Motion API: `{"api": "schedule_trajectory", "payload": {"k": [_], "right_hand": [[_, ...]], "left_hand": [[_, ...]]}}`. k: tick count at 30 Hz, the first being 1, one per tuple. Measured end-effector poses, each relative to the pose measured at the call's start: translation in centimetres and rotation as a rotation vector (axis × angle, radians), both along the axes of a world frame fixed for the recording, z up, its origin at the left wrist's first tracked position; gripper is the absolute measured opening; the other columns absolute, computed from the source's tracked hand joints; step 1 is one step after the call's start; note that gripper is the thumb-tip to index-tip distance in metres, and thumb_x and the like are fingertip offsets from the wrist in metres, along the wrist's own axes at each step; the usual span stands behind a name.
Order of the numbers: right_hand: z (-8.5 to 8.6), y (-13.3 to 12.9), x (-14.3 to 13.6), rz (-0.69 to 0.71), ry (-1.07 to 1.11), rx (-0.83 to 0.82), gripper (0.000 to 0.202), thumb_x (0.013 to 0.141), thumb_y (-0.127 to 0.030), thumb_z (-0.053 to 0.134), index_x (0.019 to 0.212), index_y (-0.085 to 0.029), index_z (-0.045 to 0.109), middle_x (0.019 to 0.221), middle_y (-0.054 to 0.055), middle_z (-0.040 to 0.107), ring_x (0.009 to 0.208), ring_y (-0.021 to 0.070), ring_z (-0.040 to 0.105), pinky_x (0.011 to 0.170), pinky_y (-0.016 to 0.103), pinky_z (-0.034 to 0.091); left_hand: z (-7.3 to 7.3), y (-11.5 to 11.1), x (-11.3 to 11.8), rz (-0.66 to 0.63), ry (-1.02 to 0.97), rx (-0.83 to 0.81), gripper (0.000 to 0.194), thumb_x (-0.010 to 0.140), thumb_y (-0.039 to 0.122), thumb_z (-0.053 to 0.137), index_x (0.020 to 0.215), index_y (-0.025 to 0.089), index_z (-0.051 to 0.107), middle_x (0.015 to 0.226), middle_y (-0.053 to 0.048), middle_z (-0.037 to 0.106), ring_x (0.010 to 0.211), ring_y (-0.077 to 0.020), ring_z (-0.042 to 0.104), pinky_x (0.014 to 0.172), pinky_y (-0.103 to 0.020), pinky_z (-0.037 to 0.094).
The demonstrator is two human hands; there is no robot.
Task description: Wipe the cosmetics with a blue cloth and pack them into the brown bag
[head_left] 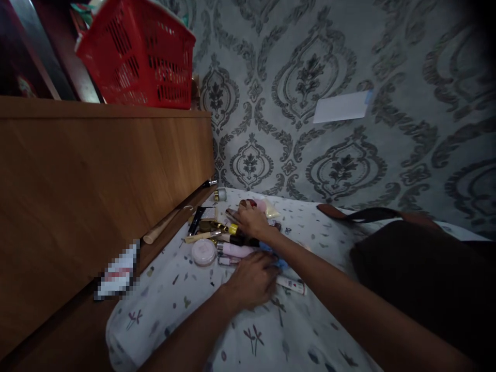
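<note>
Printed cloth point(155, 307) bears a pink tube point(239, 250) lying crosswise, silver end leftward, between left hand point(253, 281) and right hand point(251, 221), whose grips I cannot tell.

Dim, cool illumination, source out of view; cloth point(166, 299) and wallpaper point(341, 51) appear muted grey. Shadow obscures detail in the bag point(426, 268) along the cloth's right edge. The left hand point(253, 279) and right hand point(253, 219) are slightly soft. Wide-angle distortion stretches the cabinet point(96, 175); blackness fills the upper right corner. Beyond the cloth's left edge, a packet point(118, 274) is coarsely pixelated.
</note>
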State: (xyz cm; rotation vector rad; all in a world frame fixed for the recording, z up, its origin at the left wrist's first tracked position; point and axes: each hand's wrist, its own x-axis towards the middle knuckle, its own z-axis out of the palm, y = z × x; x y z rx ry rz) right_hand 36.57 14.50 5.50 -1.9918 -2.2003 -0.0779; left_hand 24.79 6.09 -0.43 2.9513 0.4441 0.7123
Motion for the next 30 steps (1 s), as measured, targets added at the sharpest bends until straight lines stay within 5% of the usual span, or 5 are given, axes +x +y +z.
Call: {"api": "schedule_trajectory", "payload": {"k": [8,17,21,25,30], "right_hand": [[2.2,-1.4,3.7,-0.072,0.089,-0.035,0.036,0.093,-0.049,0.049,0.097,-0.024,0.074,0.094,0.006,0.073,0.089,0.0208,0.066,0.073,0.026,0.045],[1.4,5.0,6.1,-0.302,0.182,0.049,0.055,0.092,-0.057,0.047,0.137,-0.026,0.055,0.147,0.014,0.046,0.134,0.0361,0.040,0.101,0.054,0.035],[1.3,6.6,7.6,-0.194,0.201,-0.099,0.047,0.085,-0.058,0.058,0.118,-0.027,0.069,0.121,0.009,0.067,0.109,0.0268,0.061,0.090,0.036,0.045],[3.9,7.9,9.6,-0.190,0.191,-0.167,0.055,0.091,-0.062,0.046,0.085,-0.017,0.078,0.086,0.010,0.074,0.086,0.0250,0.068,0.083,0.035,0.048],[5.2,11.3,7.6,-0.210,0.155,-0.023,0.051,0.098,-0.050,0.040,0.096,-0.013,0.076,0.100,0.016,0.073,0.103,0.0323,0.066,0.088,0.043,0.048]], "left_hand": [[0.0,-0.3,0.1,0.045,-0.018,-0.042,0.023,0.090,0.018,0.053,0.106,0.017,0.068,0.120,-0.009,0.065,0.110,-0.0240,0.057,0.096,-0.041,0.048],[-0.2,-0.1,0.3,0.045,-0.016,-0.046,0.016,0.091,0.020,0.053,0.101,0.017,0.066,0.120,-0.008,0.064,0.113,-0.0222,0.055,0.097,-0.038,0.045],[-0.4,0.0,0.4,0.049,-0.013,-0.040,0.015,0.091,0.020,0.053,0.101,0.017,0.064,0.120,-0.008,0.063,0.115,-0.0225,0.054,0.097,-0.039,0.045],[-0.5,0.1,0.4,0.037,-0.018,-0.062,0.017,0.091,0.020,0.053,0.103,0.017,0.064,0.120,-0.009,0.063,0.114,-0.0236,0.054,0.096,-0.040,0.045],[-1.7,0.4,1.1,0.038,-0.041,-0.052,0.018,0.091,0.024,0.055,0.102,0.016,0.066,0.120,-0.010,0.064,0.113,-0.0251,0.055,0.096,-0.043,0.046]]}}
